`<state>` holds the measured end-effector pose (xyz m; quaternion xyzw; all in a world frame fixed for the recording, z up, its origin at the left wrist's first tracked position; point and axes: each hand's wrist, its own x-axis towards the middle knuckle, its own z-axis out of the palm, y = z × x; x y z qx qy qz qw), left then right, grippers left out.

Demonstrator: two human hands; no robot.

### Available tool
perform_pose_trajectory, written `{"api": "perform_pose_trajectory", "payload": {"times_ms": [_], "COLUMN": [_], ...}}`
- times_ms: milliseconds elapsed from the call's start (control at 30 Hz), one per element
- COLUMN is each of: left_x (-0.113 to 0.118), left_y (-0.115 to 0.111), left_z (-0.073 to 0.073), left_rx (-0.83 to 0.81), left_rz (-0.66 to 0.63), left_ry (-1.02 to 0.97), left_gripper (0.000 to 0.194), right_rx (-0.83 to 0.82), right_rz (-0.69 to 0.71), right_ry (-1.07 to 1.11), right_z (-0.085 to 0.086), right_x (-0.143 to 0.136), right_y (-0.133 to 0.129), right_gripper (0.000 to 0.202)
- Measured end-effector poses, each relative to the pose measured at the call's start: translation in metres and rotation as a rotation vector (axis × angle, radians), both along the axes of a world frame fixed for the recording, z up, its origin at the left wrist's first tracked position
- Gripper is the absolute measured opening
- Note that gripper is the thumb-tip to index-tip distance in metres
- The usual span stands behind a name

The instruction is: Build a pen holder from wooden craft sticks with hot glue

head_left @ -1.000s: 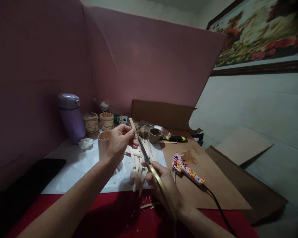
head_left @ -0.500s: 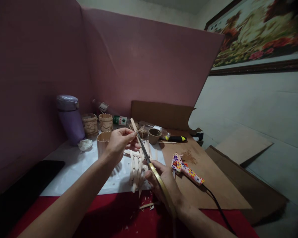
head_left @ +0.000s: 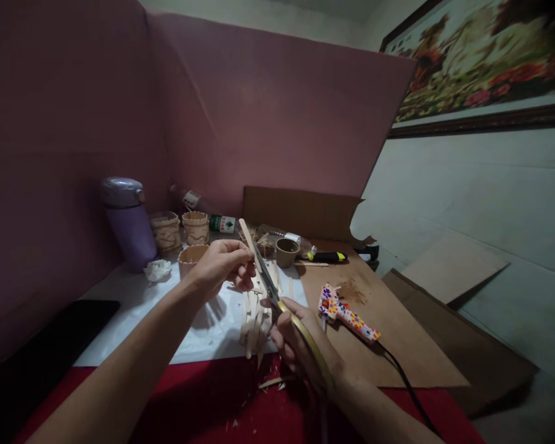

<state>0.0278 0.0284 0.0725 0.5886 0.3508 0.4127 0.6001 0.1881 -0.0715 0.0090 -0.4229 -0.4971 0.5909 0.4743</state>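
A flat wooden stick is pinched in the fingers of my left hand and points up and away. My right hand is closed around the gold handles of a pair of scissors, whose blades lie along the stick's right side. Below them, a pile of pale wooden sticks rests on a white sheet. Close behind my left hand stands a stick-covered cup, partly hidden by that hand.
Further back are a purple bottle, two decorated cups, a white flower and a small brown pot. On the cardboard at right lie a flowered glue gun with a black cord and a black-yellow tool.
The fingers of my left hand have curled in more, and the stick has shifted slightly left. The scissor blades look closer to the stick. My right hand's fingers have moved on the handles.
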Motion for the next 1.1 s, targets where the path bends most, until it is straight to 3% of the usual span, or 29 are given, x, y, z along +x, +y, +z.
{"api": "perform_pose_trajectory", "payload": {"times_ms": [267,367,467,567,633,733,900,1033,1100], "left_x": [-0.002,-0.006,-0.007,-0.002,0.003,0.010,0.011,0.010,0.013], "left_y": [0.002,0.007,0.011,0.011,0.011,0.011,0.015,0.015,0.012], "left_z": [0.006,0.004,-0.004,-0.018,-0.027,-0.037,-0.043,-0.044,-0.044], "left_rx": [0.167,0.334,0.734,1.133,1.270,1.401,1.507,1.409,1.287], "left_rz": [0.142,0.243,0.329,0.194,0.070,0.022,0.022,0.005,0.074], "left_ry": [-0.176,-0.160,0.142,0.545,0.678,0.762,0.880,0.808,0.721], "left_gripper": [0.021,0.020,0.014,0.014,0.018,0.024,0.025,0.023,0.020], "right_rx": [-0.030,-0.078,-0.070,-0.021,0.018,0.067,0.058,0.029,0.055], "right_rz": [0.120,0.068,-0.092,-0.239,-0.298,-0.359,-0.377,-0.336,-0.356], "right_ry": [0.169,0.208,0.296,0.358,0.382,0.377,0.328,0.305,0.277], "right_z": [-0.006,-0.009,-0.006,0.000,0.005,0.009,0.013,0.013,0.014], "right_x": [0.001,0.002,0.004,0.010,0.013,0.016,0.016,0.016,0.015], "right_y": [0.001,0.003,0.009,0.016,0.019,0.019,0.017,0.016,0.014], "right_gripper": [0.082,0.081,0.078,0.074,0.069,0.061,0.064,0.066,0.065]}}
